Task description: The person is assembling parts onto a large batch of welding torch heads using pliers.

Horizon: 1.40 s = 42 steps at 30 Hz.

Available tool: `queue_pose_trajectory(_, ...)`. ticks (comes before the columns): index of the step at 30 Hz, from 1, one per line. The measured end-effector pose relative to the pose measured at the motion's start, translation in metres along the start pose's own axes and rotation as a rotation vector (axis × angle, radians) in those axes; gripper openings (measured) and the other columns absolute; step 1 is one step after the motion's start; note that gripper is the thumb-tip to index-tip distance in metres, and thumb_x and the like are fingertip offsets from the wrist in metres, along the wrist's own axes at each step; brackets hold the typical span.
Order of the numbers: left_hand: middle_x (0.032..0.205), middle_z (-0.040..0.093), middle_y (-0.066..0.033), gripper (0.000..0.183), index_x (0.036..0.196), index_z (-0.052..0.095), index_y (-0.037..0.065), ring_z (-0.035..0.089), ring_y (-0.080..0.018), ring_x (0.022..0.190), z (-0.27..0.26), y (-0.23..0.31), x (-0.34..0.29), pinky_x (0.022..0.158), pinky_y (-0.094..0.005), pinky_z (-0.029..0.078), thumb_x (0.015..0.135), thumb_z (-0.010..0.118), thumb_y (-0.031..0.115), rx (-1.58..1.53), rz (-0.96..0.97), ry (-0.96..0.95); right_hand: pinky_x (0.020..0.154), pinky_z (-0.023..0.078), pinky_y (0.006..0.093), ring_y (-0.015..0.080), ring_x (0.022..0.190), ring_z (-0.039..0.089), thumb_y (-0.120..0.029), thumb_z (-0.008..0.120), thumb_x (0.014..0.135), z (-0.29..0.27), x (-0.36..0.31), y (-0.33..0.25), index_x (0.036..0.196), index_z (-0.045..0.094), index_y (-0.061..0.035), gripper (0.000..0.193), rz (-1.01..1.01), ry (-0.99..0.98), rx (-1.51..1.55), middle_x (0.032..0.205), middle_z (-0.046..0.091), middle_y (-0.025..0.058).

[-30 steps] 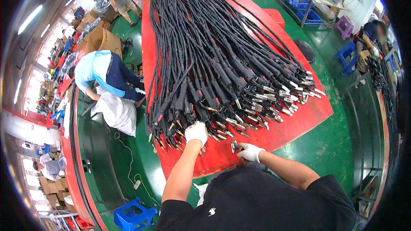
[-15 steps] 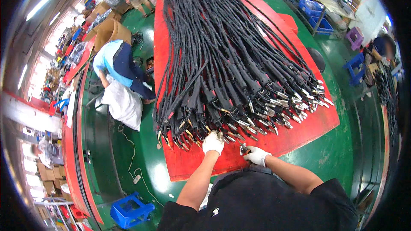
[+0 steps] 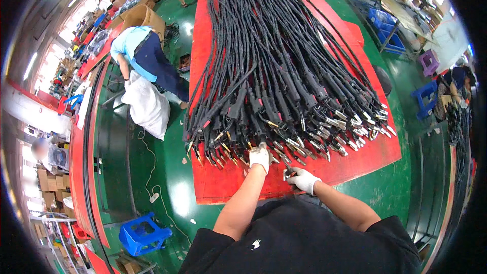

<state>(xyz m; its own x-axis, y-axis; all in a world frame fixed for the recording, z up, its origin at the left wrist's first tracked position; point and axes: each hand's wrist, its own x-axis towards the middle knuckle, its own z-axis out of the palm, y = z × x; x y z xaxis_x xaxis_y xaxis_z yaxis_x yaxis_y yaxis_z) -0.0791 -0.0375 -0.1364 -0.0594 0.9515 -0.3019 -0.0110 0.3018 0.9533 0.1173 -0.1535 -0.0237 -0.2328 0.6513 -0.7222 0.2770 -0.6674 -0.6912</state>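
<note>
A thick bundle of black cables (image 3: 284, 45) runs down the red table, its many metal-tipped ends fanned out toward me. My left hand (image 3: 259, 158), in a white glove, reaches into the near edge of these ends. Its fingers are closed on a cable end, partly hidden by the glove. To its right, my right hand (image 3: 304, 179), also gloved, is closed round what looks like a small pair of pliers (image 3: 289, 173) with dark handles. The tool's tip points left, just in front of the silver cable ends (image 3: 299, 155), apart from my left hand.
The red table (image 3: 223, 190) has its bare front edge close to my body. On the left, a co-worker in a light blue top (image 3: 136, 43) bends over a white sack (image 3: 149, 106). A blue stool (image 3: 144, 236) and a white cord (image 3: 152, 157) are on the green floor.
My left hand has shifted slightly up and right among the cable ends. The right hand stays nearly in place with the tool. The view has turned a little.
</note>
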Motion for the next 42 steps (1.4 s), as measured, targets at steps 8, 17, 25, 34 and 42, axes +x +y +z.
queue_pose_trajectory(8, 0.073, 0.063, -0.0107, 0.026, 0.095, 0.059, 0.008, 0.066, -0.0253, 0.060, 0.009, 0.041, -0.005, 0.053, -0.0415, 0.060, 0.100, 0.058, 0.033, -0.378, -0.559, 0.097, 0.056, 0.047, 0.0325, 0.0156, 0.062, 0.057, -0.013, 0.067, 0.088, -0.001, -0.012, 0.010, 0.132, 0.054, -0.0066, 0.046, 0.099, -0.011, 0.149, 0.084, 0.060, 0.0055)
queue_pose_trajectory(17, 0.108, 0.072, -0.0175, 0.048, 0.114, 0.066, 0.006, 0.068, -0.0365, 0.104, -0.006, 0.055, 0.013, 0.091, -0.0473, 0.055, 0.080, 0.075, 0.038, 1.244, 0.197, -0.272, 0.059, 0.046, 0.0344, 0.0149, 0.067, 0.056, -0.023, 0.065, 0.089, -0.006, -0.017, -0.002, 0.109, 0.059, -0.0044, 0.028, -0.044, 0.055, -0.027, 0.078, 0.060, 0.0045)
queue_pose_trajectory(25, 0.142, 0.051, -0.0223, 0.047, 0.138, 0.044, -0.001, 0.049, -0.0413, 0.128, -0.010, 0.051, 0.017, 0.113, -0.0581, 0.036, 0.104, 0.041, 0.032, -0.547, -0.664, 0.051, 0.099, 0.047, 0.0395, 0.0349, 0.114, 0.063, -0.028, 0.066, 0.086, -0.001, 0.000, -0.026, 0.128, 0.061, -0.0038, 0.049, -0.089, 0.015, -0.251, 0.118, 0.068, 0.0223)
queue_pose_trajectory(34, 0.124, 0.054, -0.0206, 0.042, 0.131, 0.044, 0.003, 0.053, -0.0389, 0.112, -0.020, 0.036, 0.002, 0.099, -0.0554, 0.044, 0.103, 0.048, 0.034, -0.568, -0.584, 0.028, 0.066, 0.058, 0.0404, 0.0278, 0.081, 0.067, -0.027, 0.061, 0.090, 0.007, 0.037, -0.039, 0.139, 0.051, -0.0028, 0.055, 0.071, -0.090, -0.291, 0.102, 0.066, 0.0161)
queue_pose_trajectory(42, 0.110, 0.064, -0.0170, 0.038, 0.126, 0.051, 0.007, 0.064, -0.0354, 0.096, -0.020, 0.032, -0.003, 0.082, -0.0520, 0.054, 0.101, 0.055, 0.035, -0.611, -0.566, 0.040, 0.070, 0.060, 0.0407, 0.0258, 0.091, 0.065, -0.027, 0.062, 0.090, 0.006, 0.038, -0.051, 0.134, 0.053, -0.0042, 0.051, 0.125, -0.095, -0.278, 0.105, 0.065, 0.0131)
